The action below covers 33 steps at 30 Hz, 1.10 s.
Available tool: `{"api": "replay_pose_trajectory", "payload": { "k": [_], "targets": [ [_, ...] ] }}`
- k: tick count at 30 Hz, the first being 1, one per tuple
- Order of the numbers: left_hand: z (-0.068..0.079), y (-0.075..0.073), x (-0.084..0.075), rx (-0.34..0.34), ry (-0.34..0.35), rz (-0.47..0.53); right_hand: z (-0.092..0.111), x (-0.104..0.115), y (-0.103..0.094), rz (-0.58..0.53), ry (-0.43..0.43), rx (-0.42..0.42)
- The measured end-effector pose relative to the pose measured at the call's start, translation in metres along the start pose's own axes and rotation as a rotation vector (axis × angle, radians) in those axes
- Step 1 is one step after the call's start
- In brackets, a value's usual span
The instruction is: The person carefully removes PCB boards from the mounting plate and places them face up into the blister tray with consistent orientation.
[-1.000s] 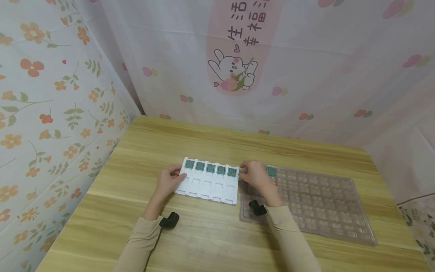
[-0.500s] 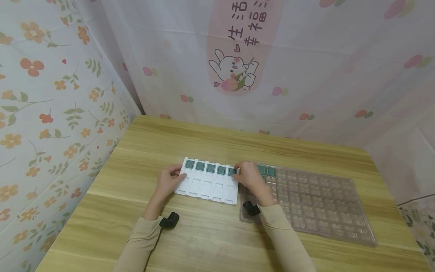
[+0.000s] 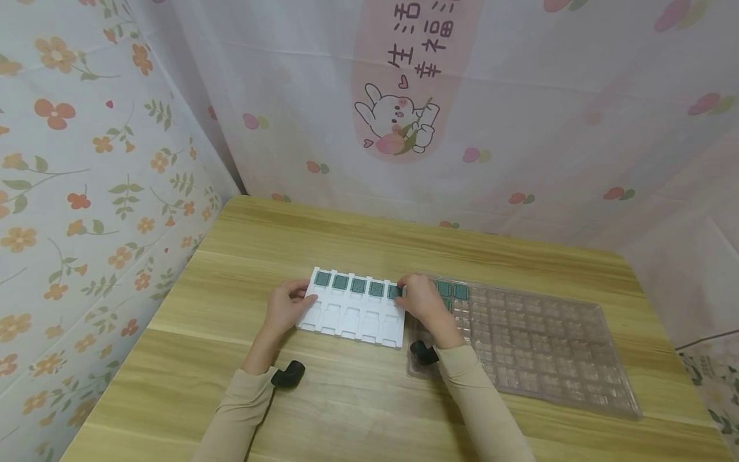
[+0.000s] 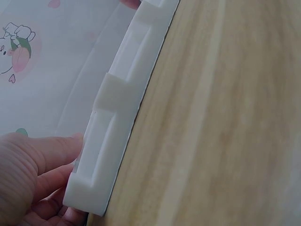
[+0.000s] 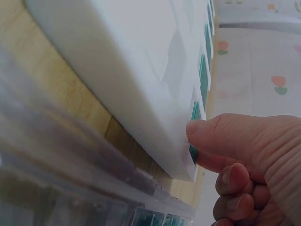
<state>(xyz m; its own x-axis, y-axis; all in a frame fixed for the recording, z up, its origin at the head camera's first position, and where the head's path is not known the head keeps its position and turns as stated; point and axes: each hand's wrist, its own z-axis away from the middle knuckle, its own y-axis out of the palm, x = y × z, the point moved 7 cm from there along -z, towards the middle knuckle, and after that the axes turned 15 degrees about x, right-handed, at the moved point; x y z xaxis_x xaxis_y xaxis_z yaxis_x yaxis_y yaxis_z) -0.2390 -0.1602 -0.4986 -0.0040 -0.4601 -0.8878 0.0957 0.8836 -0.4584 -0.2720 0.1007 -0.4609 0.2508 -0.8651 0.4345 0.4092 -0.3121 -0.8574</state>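
A person steadies a white tray [image 3: 350, 319] with the left hand [image 3: 285, 305] while the right hand [image 3: 421, 298] works at a green chip [image 3: 394, 292] in the tray's far right corner. The white tray lies on the table [image 3: 346, 410], well in from its far and left edges; a clear tray [image 3: 543, 350] sits just beside it, toward the table's right edge, with more chips [image 3: 460, 292] at its own far left corner. The left hand grips the white tray's left edge, thumb over the top. The right thumb and forefinger pinch the chip by its sides, the other fingers curled in clear of the tray. Whether the chip is being set or lifted cannot be told. Either way, the work seems to call for a light, even pinch on the edges, off the gridded face, with the chip square to its pocket walls and level. The left grip would best stay firm without tipping the tray; a twist at this corner could catch the chip on the pocket rim or nudge its neighbour in the far row. The near row's five pockets hold no chips.
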Motion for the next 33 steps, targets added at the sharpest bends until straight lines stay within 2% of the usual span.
{"api": "replay_pose_trajectory", "payload": {
  "k": [16,25,33],
  "targets": [
    [0.000,0.000,0.000,0.008,0.006,0.022,-0.001,0.001,-0.001,0.000,-0.003,0.011],
    [0.000,0.001,0.001,0.012,-0.011,0.020,0.004,-0.002,-0.004,-0.050,-0.005,0.041],
    [0.000,0.001,0.001,0.013,-0.022,0.012,0.011,-0.007,-0.008,-0.051,-0.020,0.004]
  ]
}}
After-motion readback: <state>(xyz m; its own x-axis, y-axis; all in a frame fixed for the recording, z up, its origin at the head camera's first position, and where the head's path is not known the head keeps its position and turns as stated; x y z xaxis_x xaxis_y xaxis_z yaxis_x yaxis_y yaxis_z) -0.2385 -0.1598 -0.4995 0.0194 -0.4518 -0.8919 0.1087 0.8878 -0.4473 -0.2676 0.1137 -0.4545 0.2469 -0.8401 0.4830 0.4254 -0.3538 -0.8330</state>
